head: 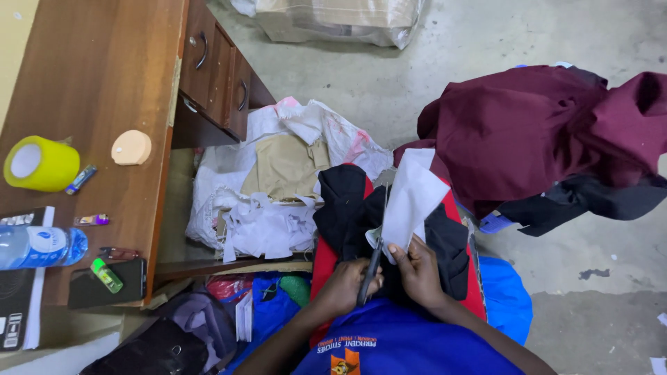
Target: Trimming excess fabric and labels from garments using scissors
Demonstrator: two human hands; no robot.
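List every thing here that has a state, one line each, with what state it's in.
scissors: held in left hand, blades at the white piece
white fabric piece: held up by right hand
desk drawers: shut
water bottle: lying on its side
yellow tape roll: on its side
maroon cloth: heaped

Blue-labelled clear bottle [38, 246] lies at tabletop [104, 76] left edge; dark phone screen [104, 285] nearby; plastic-wrapped package [340, 17] on floor.
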